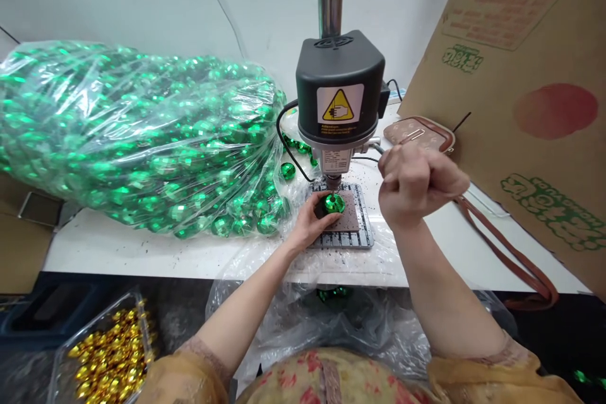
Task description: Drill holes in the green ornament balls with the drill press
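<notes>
Under the black drill press (341, 85), a shiny green faceted ball (334, 203) rests on a brown square board over the slotted metal base (367, 233). My left hand (312, 221) holds this ball from its left side between thumb and fingers. The drill chuck (334, 182) is right above the ball; whether the bit touches it I cannot tell. My right hand (416, 183) is raised to the right of the press, its fingers closed round the press's lever handle (377, 147), most of which the hand hides.
A large clear bag of green balls (142, 139) fills the table's left side. Loose green balls (288, 170) lie behind the press. A patterned pouch (419, 129) and a cardboard box (511, 107) stand right. Below left, a clear bin holds gold balls (113, 353). Plastic sheeting (284, 322) drapes the front edge.
</notes>
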`<act>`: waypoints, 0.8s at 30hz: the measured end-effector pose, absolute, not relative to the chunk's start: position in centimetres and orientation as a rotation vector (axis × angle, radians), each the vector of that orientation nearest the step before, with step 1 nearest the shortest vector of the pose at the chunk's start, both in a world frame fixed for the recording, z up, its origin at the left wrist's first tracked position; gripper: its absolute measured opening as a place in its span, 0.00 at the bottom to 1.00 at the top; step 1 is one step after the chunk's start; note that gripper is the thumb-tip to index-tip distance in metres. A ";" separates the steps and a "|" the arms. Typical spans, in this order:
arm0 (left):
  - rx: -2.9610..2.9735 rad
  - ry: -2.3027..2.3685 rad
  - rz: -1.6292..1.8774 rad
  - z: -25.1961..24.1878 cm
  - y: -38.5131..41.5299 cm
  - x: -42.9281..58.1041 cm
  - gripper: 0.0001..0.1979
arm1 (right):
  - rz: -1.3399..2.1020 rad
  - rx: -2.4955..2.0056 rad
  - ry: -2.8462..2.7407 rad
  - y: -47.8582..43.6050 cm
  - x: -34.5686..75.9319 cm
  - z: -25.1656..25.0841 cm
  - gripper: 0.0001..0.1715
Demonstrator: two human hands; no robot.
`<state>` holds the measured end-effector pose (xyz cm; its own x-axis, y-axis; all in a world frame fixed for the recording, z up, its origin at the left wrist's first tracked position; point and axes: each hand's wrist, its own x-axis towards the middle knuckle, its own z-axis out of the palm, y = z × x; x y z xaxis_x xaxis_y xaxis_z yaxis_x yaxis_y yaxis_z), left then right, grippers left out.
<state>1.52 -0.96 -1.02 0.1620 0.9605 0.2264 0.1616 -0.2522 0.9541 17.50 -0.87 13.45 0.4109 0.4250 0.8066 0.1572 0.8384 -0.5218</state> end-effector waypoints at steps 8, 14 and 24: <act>1.769 1.239 1.342 0.3 -3.4 1.3 0.22 | 0.384 -0.456 -1.053 0.6 17.4 18.5 0.26; 2.294 0.811 1.069 -0.2 -12.3 -0.1 0.20 | 0.271 -0.461 -1.085 0.7 17.4 18.1 0.27; 3.009 0.679 0.608 -5.6 -17.0 -1.4 0.20 | 0.275 -0.431 -1.073 0.8 17.4 17.9 0.27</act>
